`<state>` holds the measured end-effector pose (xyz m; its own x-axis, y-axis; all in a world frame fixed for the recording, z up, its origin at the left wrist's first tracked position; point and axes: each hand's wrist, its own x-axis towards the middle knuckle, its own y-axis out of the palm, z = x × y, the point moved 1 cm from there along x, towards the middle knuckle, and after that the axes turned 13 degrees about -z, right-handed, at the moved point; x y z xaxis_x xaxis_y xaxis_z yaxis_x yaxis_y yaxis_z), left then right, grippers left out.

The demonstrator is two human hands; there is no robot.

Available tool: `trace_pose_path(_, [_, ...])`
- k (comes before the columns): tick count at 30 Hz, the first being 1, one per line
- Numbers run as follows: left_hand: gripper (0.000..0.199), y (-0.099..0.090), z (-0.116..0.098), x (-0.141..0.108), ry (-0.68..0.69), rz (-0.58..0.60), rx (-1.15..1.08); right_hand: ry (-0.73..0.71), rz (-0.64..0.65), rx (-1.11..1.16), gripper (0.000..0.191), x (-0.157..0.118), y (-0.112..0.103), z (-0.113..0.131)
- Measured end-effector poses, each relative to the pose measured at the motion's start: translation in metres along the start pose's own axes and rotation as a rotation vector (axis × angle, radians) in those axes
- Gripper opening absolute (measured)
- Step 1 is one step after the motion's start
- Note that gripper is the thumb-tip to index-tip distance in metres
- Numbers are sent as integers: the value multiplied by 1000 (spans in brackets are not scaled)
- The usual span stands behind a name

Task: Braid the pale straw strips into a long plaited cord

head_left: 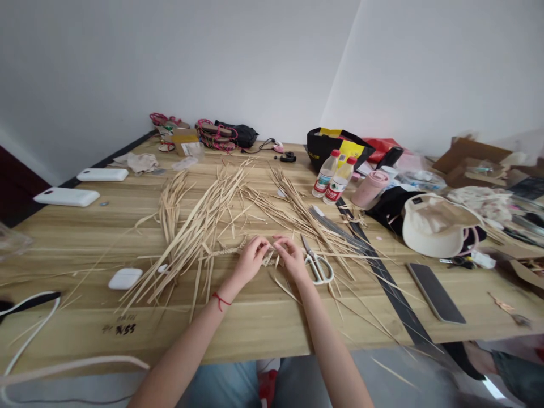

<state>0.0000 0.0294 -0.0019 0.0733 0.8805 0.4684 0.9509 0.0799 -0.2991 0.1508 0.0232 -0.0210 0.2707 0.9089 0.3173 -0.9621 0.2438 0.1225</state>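
My left hand point(251, 259) and my right hand point(291, 258) meet over the table with fingertips almost touching. Between and below them is a narrow braid of pale straw point(268, 260), and a part of it sticks out left of my left hand. Both hands are closed in a pinch on it; the fingers hide the exact spot they grip. From under my right hand a loose straw strip point(284, 288) curls down. White-handled scissors point(318, 267) lie just right of my right hand, blades pointing away.
Long straw bundles point(208, 212) spread left and ahead, with more straw point(293, 212) toward the right. Two water bottles point(336, 184), a pink cup point(370, 188), a cap point(433, 224) and a phone point(436, 293) are on the right. A white case point(125, 278) lies on the left.
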Motion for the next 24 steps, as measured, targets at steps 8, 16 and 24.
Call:
trace_pose_path(8, [13,-1,-2,0,-34,27,-32,75,20,87,13,1,1,-1])
trace_pose_path(16, [12,-2,-5,0,-54,63,-19,60,56,43,17,4,1,-2])
trace_pose_path(24, [13,-1,-8,-1,-42,54,-27,34,44,-19,21,4,1,-3])
